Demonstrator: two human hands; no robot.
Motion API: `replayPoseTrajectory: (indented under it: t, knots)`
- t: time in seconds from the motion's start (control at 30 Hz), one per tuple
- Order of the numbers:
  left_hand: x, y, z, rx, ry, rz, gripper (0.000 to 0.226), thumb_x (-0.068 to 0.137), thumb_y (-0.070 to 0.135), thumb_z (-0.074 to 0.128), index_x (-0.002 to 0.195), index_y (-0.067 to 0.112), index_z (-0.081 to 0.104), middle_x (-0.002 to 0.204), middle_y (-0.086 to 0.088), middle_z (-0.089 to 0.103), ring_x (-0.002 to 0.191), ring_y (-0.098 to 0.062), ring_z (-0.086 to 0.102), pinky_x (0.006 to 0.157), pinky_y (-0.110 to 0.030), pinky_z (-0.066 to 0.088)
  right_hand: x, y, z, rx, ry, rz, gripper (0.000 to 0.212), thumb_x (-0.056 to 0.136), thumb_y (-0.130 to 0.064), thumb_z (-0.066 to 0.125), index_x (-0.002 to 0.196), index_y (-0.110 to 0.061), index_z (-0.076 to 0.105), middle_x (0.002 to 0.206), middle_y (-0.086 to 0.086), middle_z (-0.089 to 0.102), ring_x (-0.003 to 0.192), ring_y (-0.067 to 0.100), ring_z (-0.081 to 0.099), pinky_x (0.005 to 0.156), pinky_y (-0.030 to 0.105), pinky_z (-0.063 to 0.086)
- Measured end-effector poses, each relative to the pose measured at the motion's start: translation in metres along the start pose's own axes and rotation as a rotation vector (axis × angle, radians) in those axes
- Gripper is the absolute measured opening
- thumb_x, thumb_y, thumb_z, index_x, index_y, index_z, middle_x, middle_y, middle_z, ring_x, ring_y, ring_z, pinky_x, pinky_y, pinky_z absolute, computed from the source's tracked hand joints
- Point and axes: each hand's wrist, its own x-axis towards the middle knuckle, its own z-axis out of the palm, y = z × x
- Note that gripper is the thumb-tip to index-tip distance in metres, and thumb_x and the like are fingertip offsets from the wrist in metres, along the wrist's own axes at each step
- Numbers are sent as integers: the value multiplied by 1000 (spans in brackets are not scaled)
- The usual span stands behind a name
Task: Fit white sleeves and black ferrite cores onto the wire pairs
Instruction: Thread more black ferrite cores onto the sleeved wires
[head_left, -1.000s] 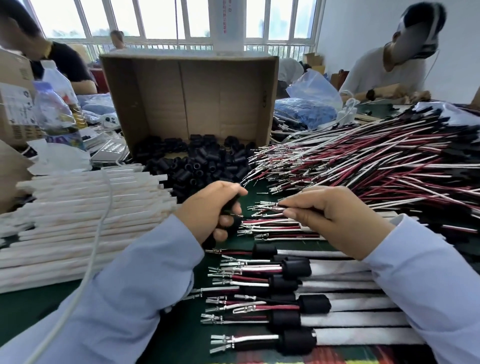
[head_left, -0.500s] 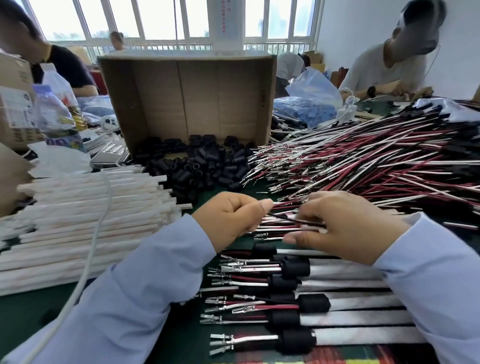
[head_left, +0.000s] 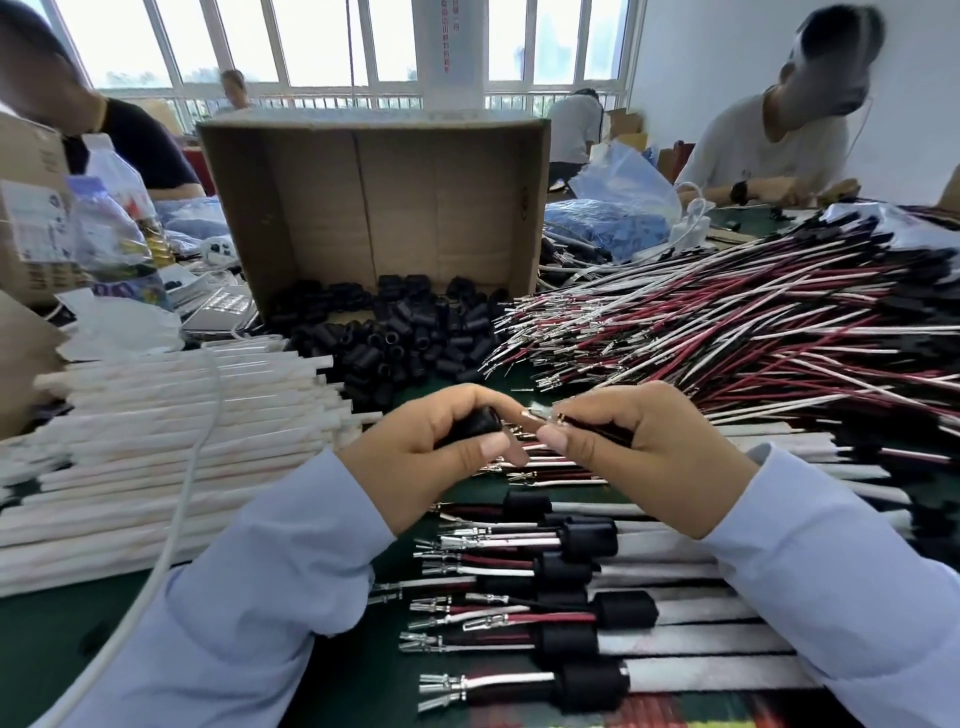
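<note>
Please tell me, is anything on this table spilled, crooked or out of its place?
The black ferrite cores lie in a loose heap that spreads out of the cardboard box, which lies on its side, onto the table. A white cable lies across the stack of white sleeves. Nothing looks damaged.

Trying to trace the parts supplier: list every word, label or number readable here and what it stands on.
No text is legible.
White pillar: red vertical characters, too blurred to read.
Carton at far left: printed label, too small.
Plastic bottle: coloured label, blurred.
Cardboard box: small mark on right wall, unreadable.
</note>
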Motion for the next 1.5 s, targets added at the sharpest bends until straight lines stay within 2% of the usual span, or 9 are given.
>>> replayPoseTrajectory:
  t: [0.2,0.27,0.47,0.9,0.97,1.07,1.2,1.3,1.5]
  knots:
    - [-4,1,6,19,25,-4,26,87,31,59,104,14,52,94,4,74,95,-13,67,86,-27,52,-1,-5,1,51,92,-51,34,94,-37,46,65,-23,58,56,-7,40,56,8,40,56,25,33]
    - [-4,2,7,11,29,7,23,86,27,60,103,12,54,96,0,73,97,-16,67,89,-31,51,-1,-7,1,67,132,-82,20,91,-33,54,87,-28,73,57,-11,46,59,7,46,57,22,37]
    - [-3,3,7,13,35,2,26,83,29,59,102,12,56,88,3,73,92,-14,68,88,-31,52,-3,-12,0,-92,175,-125,23,88,-32,59,101,-21,75,62,0,56,59,16,53,54,40,46]
    - [-3,3,10,249,141,49,26,82,40,60,95,22,46,82,9,73,80,-10,69,75,-35,54,-3,-16,4,-184,-13,-42,25,94,-28,54,88,-14,74,64,3,60,66,20,55,63,37,45]
    - [-2,4,13,245,123,68,26,83,41,58,93,20,46,79,8,73,76,-9,68,72,-29,53,-2,-16,3,-132,-11,16,23,91,-30,57,100,-15,72,71,0,64,67,17,58,64,36,46]
    - [2,3,23,191,157,65,25,81,39,61,89,17,53,75,-2,70,73,-21,67,70,-42,55,-4,-21,7,-106,-42,118,52,72,-38,57,123,-28,55,75,-8,61,60,6,53,60,27,42]
    - [13,7,31,-53,273,105,17,75,24,75,81,17,60,70,9,67,67,-8,63,65,-23,51,-2,-22,15,-173,-11,53,56,64,-35,61,118,-28,46,79,-5,65,70,19,60,65,36,49]
    - [13,4,35,-77,231,73,20,70,12,80,82,18,65,79,1,73,74,-20,69,70,-39,57,1,-16,15,-162,13,88,58,65,-27,68,117,-25,45,80,-1,67,72,23,61,67,38,50]
    - [14,6,28,-17,238,40,24,73,38,71,89,25,62,62,16,64,54,-4,53,55,-15,42,4,-14,14,-107,23,104,58,63,-26,74,114,-25,47,74,0,65,65,16,61,63,36,51]
